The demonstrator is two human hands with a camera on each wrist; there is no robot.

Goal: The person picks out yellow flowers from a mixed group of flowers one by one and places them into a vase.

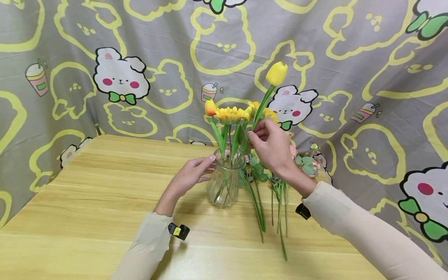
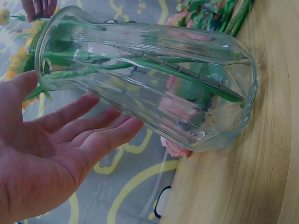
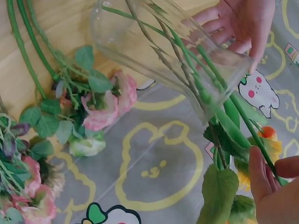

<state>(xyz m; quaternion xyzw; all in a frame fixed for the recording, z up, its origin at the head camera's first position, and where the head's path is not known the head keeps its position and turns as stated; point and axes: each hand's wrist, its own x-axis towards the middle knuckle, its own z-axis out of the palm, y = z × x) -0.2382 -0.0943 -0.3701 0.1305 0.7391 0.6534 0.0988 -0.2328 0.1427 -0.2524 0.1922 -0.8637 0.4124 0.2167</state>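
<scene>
A clear ribbed glass vase [image 1: 223, 190] stands upright on the wooden table. My left hand [image 1: 190, 175] is spread beside its neck, thumb at the rim and fingers straight along the glass. Above the mouth, my right hand [image 1: 274, 147] pinches the stem of a yellow tulip [image 1: 276, 74], which leans to the right. In the right wrist view, that green stem [image 3: 250, 126] runs down into the vase mouth. An orange-yellow tulip [image 1: 210, 108] and a yellow daisy-like flower [image 1: 231, 115] stand in the vase. More yellow blooms sit partly behind my right hand.
To the right of the vase lie several flower stems [image 1: 280, 217] with leaves. Their pink blooms [image 3: 105, 109] are toward the table's far side. A grey curtain [image 1: 168, 39] with yellow bear outlines hangs behind and around the table [image 1: 105, 194].
</scene>
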